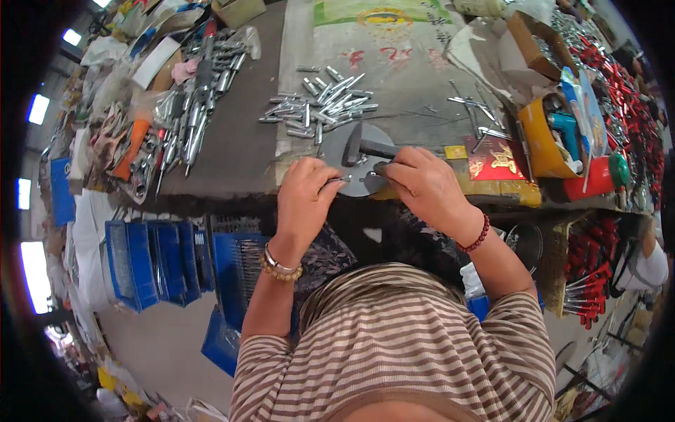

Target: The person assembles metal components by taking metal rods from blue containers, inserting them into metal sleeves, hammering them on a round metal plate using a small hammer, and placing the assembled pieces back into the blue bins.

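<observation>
My left hand (305, 191) is closed, thumb and forefinger pinching a small metal pin-like piece (342, 179) above the near side of a round grey metal disc (361, 186). My right hand (427, 184) is closed too, its fingertips around a small dark piece at the disc's right side; its kind I cannot make out. On the disc lies a hammer (354, 145), its dark handle running right to just beyond my right fingers. Tiny metal bits lie between my hands. Behind the disc, several shiny metal rods and sleeves (330, 102) are heaped on the cloth-covered workbench (246, 133).
Long metal tools (200, 98) and an orange cone-shaped thing (132, 149) crowd the bench's left. Rightward are thin rods (470, 103), a red printed card (496, 160), a yellow container (540, 141) and red-handled tools (626, 91). Blue bins (133, 264) stand below the bench edge.
</observation>
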Available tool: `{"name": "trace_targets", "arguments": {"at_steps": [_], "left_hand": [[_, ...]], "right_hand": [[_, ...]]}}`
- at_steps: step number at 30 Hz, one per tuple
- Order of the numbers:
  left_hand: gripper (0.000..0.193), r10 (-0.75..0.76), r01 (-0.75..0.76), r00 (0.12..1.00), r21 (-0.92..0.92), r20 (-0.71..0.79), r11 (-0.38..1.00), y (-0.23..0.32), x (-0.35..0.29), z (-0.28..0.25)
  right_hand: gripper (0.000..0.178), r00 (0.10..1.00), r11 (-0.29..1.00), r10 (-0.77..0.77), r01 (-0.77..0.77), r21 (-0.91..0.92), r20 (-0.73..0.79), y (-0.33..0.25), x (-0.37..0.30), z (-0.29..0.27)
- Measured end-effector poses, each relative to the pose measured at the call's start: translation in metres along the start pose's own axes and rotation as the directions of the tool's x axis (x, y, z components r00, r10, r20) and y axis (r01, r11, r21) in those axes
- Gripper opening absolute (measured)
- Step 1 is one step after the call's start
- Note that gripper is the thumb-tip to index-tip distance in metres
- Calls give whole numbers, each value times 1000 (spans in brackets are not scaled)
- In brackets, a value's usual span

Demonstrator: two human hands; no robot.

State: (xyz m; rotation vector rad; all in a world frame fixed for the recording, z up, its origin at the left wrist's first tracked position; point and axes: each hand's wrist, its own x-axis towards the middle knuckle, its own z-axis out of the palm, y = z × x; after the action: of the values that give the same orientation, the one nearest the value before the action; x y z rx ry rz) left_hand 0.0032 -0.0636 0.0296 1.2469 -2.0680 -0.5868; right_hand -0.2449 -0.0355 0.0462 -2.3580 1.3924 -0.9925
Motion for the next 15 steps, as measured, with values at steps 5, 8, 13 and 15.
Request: {"name": "trace_targets", "arguments": {"at_steps": [5, 8, 13, 15], "left_hand": [[15, -16, 17, 1000, -49, 7, 999, -7, -4, 1], [15, 1, -3, 1000, -56, -26, 998, -8, -7, 2], [16, -53, 51, 998, -128, -19, 991, -2, -5, 2], [16, -54, 53, 999, -123, -5, 991, -5, -6, 2]], "right_hand": [[18, 1000, 998, -2, 4, -66, 30, -1, 3, 16], [14, 999, 998, -34, 37, -57, 42, -3, 6, 18], [12, 996, 994, -82, 84, -71, 27, -4, 12, 18], [12, 995, 992, -96, 97, -79, 26, -4, 13, 18]]}}
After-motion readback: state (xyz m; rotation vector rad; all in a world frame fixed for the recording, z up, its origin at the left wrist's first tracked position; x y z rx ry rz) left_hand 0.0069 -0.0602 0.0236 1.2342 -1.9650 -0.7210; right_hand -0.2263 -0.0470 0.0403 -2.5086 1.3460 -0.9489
